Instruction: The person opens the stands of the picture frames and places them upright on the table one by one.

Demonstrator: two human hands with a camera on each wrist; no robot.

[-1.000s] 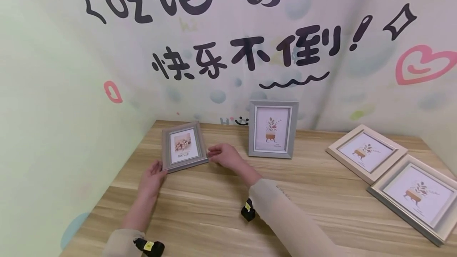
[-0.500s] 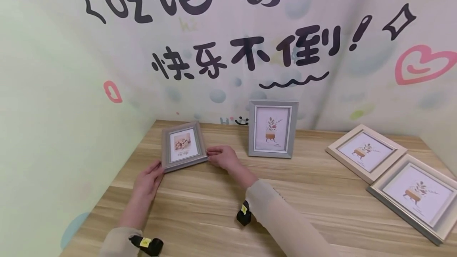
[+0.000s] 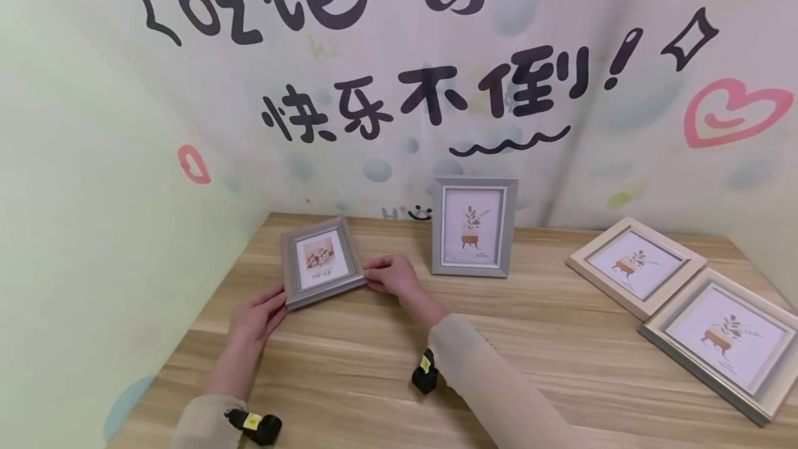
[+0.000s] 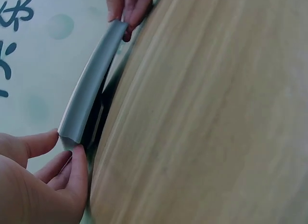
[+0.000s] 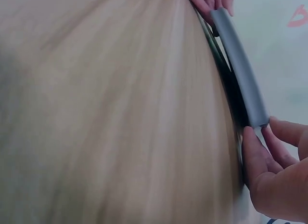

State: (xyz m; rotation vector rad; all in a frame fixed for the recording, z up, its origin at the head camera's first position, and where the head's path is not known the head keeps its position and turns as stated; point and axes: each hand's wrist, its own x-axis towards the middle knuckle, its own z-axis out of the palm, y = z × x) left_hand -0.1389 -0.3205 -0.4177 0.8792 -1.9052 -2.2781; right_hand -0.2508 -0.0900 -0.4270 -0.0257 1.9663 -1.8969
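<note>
A small taupe-grey picture frame [image 3: 322, 258] with a photo and lettering lies face up at the back left of the table. At its near left corner my left hand [image 3: 254, 315] pinches the edge, thumb on the rim and fingers underneath. My right hand [image 3: 395, 277] grips the near right corner the same way. In the left wrist view the frame's grey front edge [image 4: 94, 82] is lifted, with a dark gap below it. The right wrist view also shows this front edge [image 5: 240, 65] raised between both hands.
On the wood-grain table [image 3: 374, 380], a grey-blue picture frame [image 3: 474, 227] stands upright at the back middle. Two light-coloured frames [image 3: 636, 265] lie at the right, one overlapping the other's corner. Behind hangs a printed cloth [image 3: 374, 158] with large black characters.
Both hands have come in onto the taupe frame's near corners and now pinch them. The frame has shifted slightly toward me, and the head view has moved a little.
</note>
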